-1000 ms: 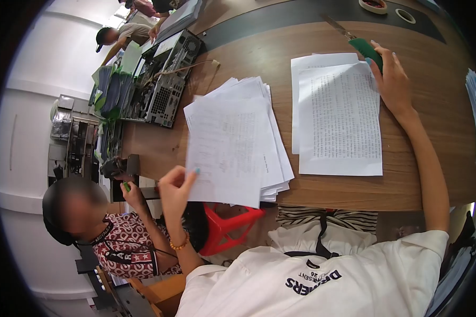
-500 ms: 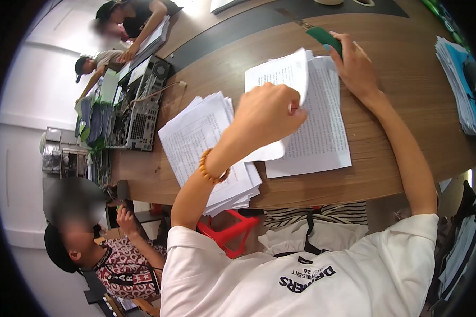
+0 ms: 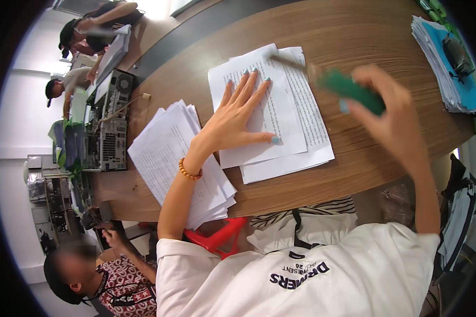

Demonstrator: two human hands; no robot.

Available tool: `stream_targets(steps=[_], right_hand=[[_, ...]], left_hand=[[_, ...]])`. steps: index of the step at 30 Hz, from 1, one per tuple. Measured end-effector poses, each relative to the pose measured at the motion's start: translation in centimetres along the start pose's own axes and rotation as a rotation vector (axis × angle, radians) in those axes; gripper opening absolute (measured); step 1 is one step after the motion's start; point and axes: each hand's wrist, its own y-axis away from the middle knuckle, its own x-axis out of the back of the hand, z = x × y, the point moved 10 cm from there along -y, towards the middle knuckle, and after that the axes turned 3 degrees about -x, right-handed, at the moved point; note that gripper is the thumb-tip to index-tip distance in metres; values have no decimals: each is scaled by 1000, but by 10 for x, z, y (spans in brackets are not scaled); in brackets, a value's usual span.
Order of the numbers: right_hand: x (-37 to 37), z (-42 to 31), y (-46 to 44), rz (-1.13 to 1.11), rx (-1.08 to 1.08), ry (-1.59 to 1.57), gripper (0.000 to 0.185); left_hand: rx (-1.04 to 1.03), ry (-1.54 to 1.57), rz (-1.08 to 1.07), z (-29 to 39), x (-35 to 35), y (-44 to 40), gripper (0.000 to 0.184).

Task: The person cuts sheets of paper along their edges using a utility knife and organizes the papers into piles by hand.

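Well, my left hand (image 3: 228,122) lies flat on some printed sheets (image 3: 288,113), its fingers (image 3: 258,94) spread wide and the thumb stretched out to the side. Those sheets overlap on the wooden table (image 3: 365,42) in front of me. My right hand (image 3: 394,113) is curled around a green-handled tool (image 3: 353,91); it is blurred, its narrow end pointing across the sheets' far corner. Just left of them sits a fanned paper stack (image 3: 164,145), partly covered by my left forearm, with an opened computer case (image 3: 113,132) beyond.
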Motion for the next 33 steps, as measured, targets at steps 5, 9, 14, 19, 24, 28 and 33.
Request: stream_targets(steps=[5,9,14,19,24,28,33], right_hand=[[6,-24,83,-152,-13,37,36],[4,-31,112,-164,-21,95,38],[5,-34,114,-155,-25,136,36],[5,-34,110,-152,-43,135,36],[2,-35,109,-140,-54,145,35],[-10,-42,107,-126,-101,151,35],[-8,-47,108,-117,-103,203,37]], left_hand=[[-5,-73,65,-1,-2,2,103],[-4,-105,117,-2,-4,3,100],[-24,-127,152,-1,-2,3,91],[-28,-129,162,-2,-2,4,90],[-43,-134,178,-1,-3,4,93],[-44,-148,187,3,0,4,98],[-37,-161,202,2,1,4,101]])
